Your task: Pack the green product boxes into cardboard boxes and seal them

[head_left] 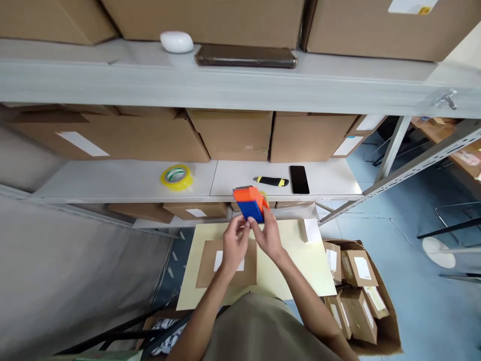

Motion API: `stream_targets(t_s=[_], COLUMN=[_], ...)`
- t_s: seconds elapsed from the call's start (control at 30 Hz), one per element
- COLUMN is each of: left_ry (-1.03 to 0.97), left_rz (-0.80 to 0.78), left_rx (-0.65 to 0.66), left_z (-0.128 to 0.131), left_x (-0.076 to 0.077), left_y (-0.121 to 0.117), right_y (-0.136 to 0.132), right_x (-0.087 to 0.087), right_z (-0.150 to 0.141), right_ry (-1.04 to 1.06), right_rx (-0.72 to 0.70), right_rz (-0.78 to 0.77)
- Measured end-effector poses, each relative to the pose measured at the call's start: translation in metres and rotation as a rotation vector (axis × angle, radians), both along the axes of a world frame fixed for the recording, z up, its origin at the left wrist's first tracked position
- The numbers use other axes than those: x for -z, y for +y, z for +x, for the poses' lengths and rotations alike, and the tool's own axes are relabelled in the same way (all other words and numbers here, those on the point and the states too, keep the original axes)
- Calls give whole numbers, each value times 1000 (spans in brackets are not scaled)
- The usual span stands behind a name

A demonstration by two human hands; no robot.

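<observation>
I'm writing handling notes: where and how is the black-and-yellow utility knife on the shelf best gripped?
Probably by the black middle of the utility knife, pinched across its width, coming from the front and above: it lies flat, lengthwise along the shelf, near the open front edge. The phone crowds its right end.

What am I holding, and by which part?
An orange-and-blue tape dispenser: your right hand grips its lower right side; your left hand touches its lower blue edge.

Packing room or stockroom, with cartons (235,135) on metal shelving (240,82).
</observation>
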State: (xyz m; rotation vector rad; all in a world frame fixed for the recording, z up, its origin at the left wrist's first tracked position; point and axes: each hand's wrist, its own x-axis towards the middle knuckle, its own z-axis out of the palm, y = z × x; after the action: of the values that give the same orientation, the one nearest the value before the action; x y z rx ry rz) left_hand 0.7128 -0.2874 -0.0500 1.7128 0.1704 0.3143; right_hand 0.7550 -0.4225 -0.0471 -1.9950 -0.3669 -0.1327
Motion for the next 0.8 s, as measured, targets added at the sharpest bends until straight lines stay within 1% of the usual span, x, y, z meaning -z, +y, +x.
stream_targets(t_s=[0.07, 0.1, 0.13, 0.2, 0.23, 0.3, 0.37, 0.43, 0.53, 0.63, 0.7, 0.8], left_ry=[-57, -66, -53, -13, 6, 47, 122, 210, 271, 278, 293, 346], left_rz=[9, 13, 19, 17, 8, -31, -79, -105, -72, -14, 1, -13], left_rx=[-69, -90, -96, -100, -94, -70, -34, 6, 68, 107, 121, 150], left_z=[29, 42, 54, 67, 68, 61, 46, 32, 17, 9, 6, 1], left_x=[-14, -17, -17, -10, -4, 11, 26, 39, 54, 65, 72, 82], left_y=[19, 28, 36, 48, 50, 47, 37, 23, 1, -17, -27, -44], right_y=[30, 44, 58, 82, 93, 108, 116, 120, 115, 95, 72, 20], right_x=[-20, -27, -31, -35, -35, -32, -26, -19, -11, -6, -2, 4], right_z=[38, 57, 75, 107, 119, 138, 147, 149, 143, 129, 117, 103], right_ry=[-127, -173, -198, -193, -184, -177, -180, -164, -146, -234, -295, -289], right_rx=[-63, -83, -83, -106, -126, -169, -202, -211, -202, -193, -144, 12], right_rz=[-61, -120, -194, -360, -426, -533, -618, -672, -694, -655, -594, -556])
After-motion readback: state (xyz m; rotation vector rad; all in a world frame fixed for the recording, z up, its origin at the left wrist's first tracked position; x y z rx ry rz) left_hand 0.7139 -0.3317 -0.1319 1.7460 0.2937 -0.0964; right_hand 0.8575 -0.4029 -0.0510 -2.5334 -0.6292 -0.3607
